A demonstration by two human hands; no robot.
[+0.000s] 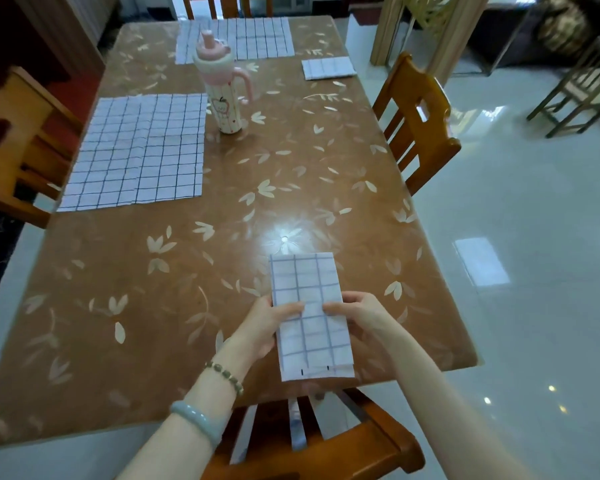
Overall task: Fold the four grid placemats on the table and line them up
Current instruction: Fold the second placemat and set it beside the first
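A white grid placemat folded into a narrow strip (307, 282) is held above the near edge of the table. My left hand (269, 323) grips its left side, thumb on top. My right hand (355, 315) grips its right side the same way. A small folded placemat (328, 68) lies at the far right of the table. One unfolded placemat (137, 150) lies flat at the left. Another unfolded placemat (257, 38) lies flat at the far end, partly hidden by a bottle.
A pink and cream bottle with a handle (222, 84) stands upright near the table's middle. The brown leaf-patterned table (187, 271) has wooden chairs at the near edge (326, 441), right side (420, 123), left side (11, 140) and far end. Glossy floor lies to the right.
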